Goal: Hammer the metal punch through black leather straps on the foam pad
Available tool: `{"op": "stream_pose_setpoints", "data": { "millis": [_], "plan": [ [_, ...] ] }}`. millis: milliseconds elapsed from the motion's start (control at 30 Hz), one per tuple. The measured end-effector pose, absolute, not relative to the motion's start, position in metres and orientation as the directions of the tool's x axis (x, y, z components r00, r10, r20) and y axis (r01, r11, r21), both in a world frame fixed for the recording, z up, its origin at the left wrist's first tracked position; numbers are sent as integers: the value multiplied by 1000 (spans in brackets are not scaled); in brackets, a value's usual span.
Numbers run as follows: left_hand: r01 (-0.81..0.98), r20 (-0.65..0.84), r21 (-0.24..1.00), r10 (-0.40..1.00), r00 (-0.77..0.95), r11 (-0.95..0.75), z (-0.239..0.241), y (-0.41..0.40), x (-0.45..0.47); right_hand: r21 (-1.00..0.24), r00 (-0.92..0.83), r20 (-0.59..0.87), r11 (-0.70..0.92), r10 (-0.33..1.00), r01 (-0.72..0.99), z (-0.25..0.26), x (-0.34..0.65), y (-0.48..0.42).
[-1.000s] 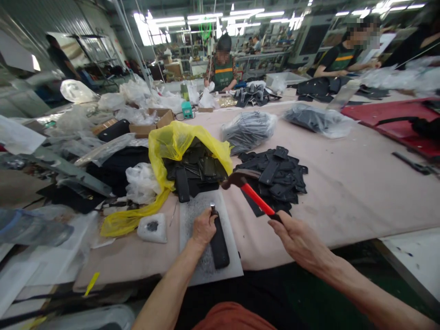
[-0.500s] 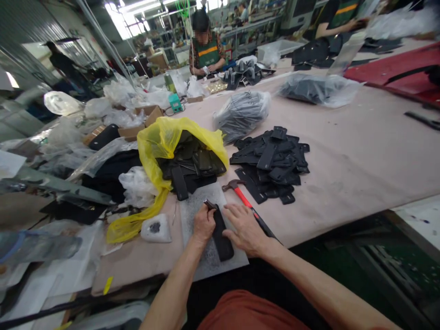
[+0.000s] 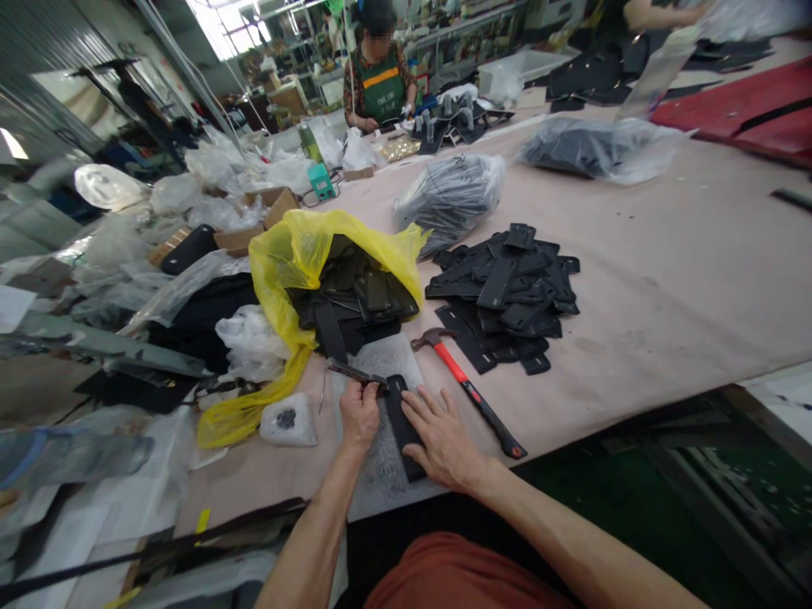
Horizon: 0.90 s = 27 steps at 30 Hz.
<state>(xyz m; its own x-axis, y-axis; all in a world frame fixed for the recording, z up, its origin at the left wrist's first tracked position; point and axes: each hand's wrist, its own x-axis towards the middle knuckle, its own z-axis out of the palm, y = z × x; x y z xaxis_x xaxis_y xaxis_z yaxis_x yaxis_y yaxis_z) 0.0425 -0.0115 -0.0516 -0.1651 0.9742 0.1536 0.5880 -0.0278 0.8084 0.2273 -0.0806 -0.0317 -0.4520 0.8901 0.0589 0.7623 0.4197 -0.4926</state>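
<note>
A flat black strip (image 3: 398,423) with rounded corners lies on a scuffed pale board (image 3: 397,351) in front of me. My left hand (image 3: 360,413) is closed round a dark metal punch (image 3: 348,371), tilted nearly level, one end close to the strip's far end. Fingers spread, my right hand (image 3: 441,436) rests on the strip's right side. To the right of that hand lies a claw hammer (image 3: 466,385) with a red and black handle. Beyond it is a heap of similar black strips (image 3: 504,288).
A yellow plastic bag (image 3: 279,262) full of black pieces stands beyond the board. Left of the board are a small white block (image 3: 288,420) and a thin metal rod (image 3: 323,387). Filled clear bags (image 3: 450,203) lie farther back. A co-worker (image 3: 381,80) works across the table.
The punch has tipped from pointing away to lying nearly level, pointing left, as my left hand moved slightly left. My right hand has shifted left onto the strip, uncovering more of the hammer handle.
</note>
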Motion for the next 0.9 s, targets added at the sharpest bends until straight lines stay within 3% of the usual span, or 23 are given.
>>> {"op": "stream_pose_setpoints", "data": {
  "millis": [167,433,667,733,900],
  "plan": [
    [562,202,818,976,-81,-123,-53,-22,46,-483,-363,74,352,929,802,-20,223,-50],
    [587,226,800,969,-99,-127,-63,-21,43,-367,-318,10,299,948,881,-22,207,-9],
    [600,223,793,968,-114,-111,-65,-21,43,-378,-281,33,272,959,885,-27,195,-12],
    [603,216,791,968,-125,-99,-66,-21,42,-447,-271,44,262,962,856,-27,196,-18],
    [566,201,819,971,-131,-93,-67,-22,42,-800,-127,-1,75,992,595,-23,224,-62]
  ]
}}
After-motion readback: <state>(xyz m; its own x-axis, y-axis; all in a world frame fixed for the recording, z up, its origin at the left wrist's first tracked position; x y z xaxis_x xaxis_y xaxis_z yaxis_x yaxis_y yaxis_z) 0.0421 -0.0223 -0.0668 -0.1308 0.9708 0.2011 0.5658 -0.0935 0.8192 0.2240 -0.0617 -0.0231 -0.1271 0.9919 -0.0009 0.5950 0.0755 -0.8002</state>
